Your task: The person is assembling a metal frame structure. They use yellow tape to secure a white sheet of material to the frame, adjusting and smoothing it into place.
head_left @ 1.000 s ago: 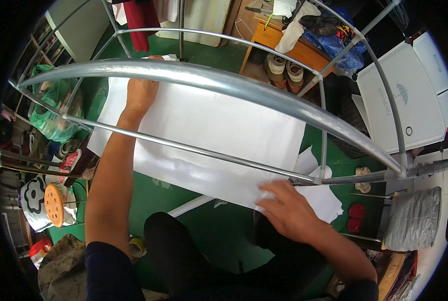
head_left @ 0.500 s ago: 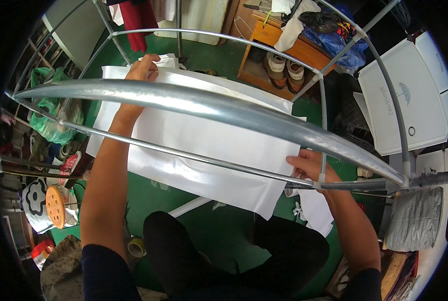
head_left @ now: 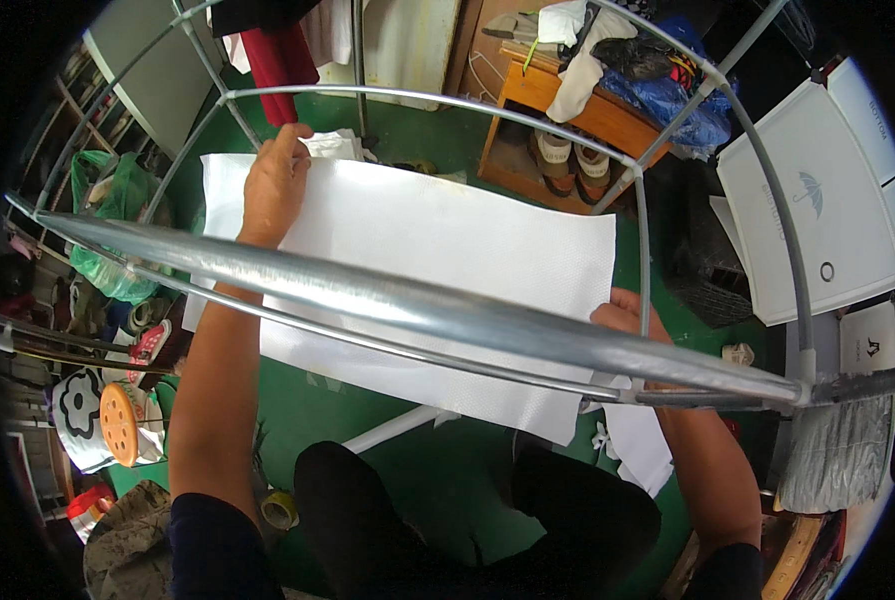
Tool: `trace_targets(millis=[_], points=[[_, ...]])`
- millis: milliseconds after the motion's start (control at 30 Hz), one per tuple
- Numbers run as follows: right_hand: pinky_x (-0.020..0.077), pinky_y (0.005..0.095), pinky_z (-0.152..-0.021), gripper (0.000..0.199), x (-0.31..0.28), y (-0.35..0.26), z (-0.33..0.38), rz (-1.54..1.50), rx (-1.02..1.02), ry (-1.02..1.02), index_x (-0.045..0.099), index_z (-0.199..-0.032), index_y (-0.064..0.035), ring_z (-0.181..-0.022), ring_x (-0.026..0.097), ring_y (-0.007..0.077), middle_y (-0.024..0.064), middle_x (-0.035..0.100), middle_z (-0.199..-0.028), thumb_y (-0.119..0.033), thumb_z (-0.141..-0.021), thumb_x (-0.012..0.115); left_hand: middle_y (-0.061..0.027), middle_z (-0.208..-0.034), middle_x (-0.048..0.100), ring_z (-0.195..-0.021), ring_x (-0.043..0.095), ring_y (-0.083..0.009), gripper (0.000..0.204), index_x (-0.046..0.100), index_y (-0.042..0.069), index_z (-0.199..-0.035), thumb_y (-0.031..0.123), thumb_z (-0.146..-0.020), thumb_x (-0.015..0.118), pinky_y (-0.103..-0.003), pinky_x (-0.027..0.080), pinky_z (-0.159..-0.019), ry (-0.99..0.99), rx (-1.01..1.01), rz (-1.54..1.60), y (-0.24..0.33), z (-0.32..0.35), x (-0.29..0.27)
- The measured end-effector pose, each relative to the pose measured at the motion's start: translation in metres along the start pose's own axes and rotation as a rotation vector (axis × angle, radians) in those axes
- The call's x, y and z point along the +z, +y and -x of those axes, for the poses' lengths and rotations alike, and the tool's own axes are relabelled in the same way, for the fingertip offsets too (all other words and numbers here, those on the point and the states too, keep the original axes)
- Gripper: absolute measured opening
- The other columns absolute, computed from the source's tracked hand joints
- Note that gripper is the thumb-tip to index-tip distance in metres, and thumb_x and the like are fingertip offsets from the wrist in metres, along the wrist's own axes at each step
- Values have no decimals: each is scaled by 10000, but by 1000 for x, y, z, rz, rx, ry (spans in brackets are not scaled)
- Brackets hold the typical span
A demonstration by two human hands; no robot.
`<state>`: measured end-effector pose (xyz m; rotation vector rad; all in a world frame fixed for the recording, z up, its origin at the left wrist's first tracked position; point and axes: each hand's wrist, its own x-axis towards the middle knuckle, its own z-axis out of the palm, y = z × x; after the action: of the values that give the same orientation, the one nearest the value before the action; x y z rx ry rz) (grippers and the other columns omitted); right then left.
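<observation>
A large white sheet with a faint woven sheen, plastic-like, stretches across the inside of a frame of grey metal tubes. My left hand reaches under the near tube to the sheet's far left edge, its fingers curled over that edge. At the right edge my right hand pinches the sheet, thumb towards it; the near tubes partly cover this hand. Below it, a smaller white piece lies on the floor beside white scraps.
Curved tubes surround both forearms. A wooden cabinet with shoes stands at the back. Green bags hang at the left. A tape roll and a white strip lie on the green floor. At right stands a white panel.
The sheet now lies flatter, its right side drawn out smoother and its near right corner less drooped. The near tube appears lower in view. Both hands stay at the sheet's edges.
</observation>
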<state>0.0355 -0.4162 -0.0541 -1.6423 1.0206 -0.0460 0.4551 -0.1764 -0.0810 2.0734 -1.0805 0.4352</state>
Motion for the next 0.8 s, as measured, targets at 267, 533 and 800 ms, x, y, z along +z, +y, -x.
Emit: trace_targets(millis=[267,533,800], points=[[516,317,-576,87,9,-1,-21,-197,93,53,598,-874,-31,-629,577,149,44,593,-738,-111,-862,564,-107,-894,654,-899,647,-302,327,559,105,-1158,-57,-877,605,-409,521,-802,-83,-98,-131,4,-13,23],[546,334,-660,147,9,9,-34,-270,43,16,615,-996,-21,-728,631,174,73,637,-854,-90,-870,585,-76,-867,654,-923,637,-294,282,560,130,-1131,-4,-887,603,-436,518,-792,-102,-72,-205,-7,-21,43],[537,307,-639,110,10,-6,-20,-350,31,50,637,-971,-33,-691,613,145,37,608,-806,-74,-872,614,-83,-862,655,-921,639,-317,281,586,139,-1127,1,-883,598,-440,529,-781,-21,-32,-220,-8,-15,46]])
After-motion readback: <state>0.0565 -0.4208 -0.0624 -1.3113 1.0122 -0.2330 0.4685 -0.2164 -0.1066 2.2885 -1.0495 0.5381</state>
